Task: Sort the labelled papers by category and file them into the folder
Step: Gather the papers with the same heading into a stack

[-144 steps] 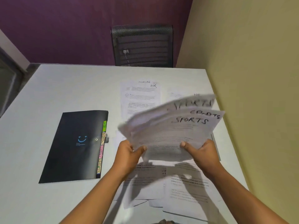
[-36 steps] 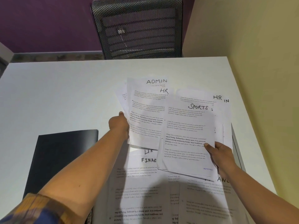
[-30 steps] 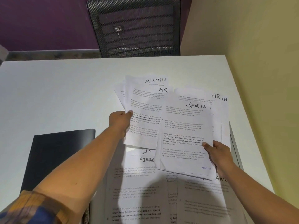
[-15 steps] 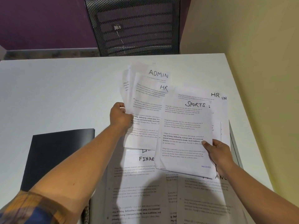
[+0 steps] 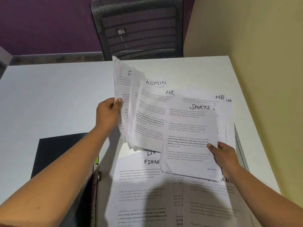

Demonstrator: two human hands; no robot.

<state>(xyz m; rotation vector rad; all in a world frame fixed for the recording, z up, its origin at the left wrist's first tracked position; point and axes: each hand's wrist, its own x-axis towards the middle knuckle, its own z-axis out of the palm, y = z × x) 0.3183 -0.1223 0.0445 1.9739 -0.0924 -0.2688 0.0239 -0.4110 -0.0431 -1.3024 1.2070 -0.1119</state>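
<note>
My left hand [image 5: 108, 114] grips the left edge of a fanned bunch of papers [image 5: 147, 115], lifted off the table; its visible labels read ADMIN and HR. My right hand [image 5: 225, 157] holds a thin stack topped by a sheet labelled SPORTS [image 5: 190, 138], thumb on its right edge. More labelled sheets lie flat on the white table: an HR sheet [image 5: 221, 102] at the far right and a finance sheet [image 5: 139, 185] near me. The black folder [image 5: 65, 154] lies at the left, partly hidden under my left forearm.
A black mesh chair [image 5: 137, 28] stands behind the table's far edge. A yellow wall [image 5: 262, 79] runs close along the table's right side. Bare white table surface [image 5: 57, 99] stretches to the left and far side.
My left hand has lifted the ADMIN and HR bunch off the table and fanned it upward, exposing another sheet behind. My right hand keeps holding the SPORTS stack in nearly the same place.
</note>
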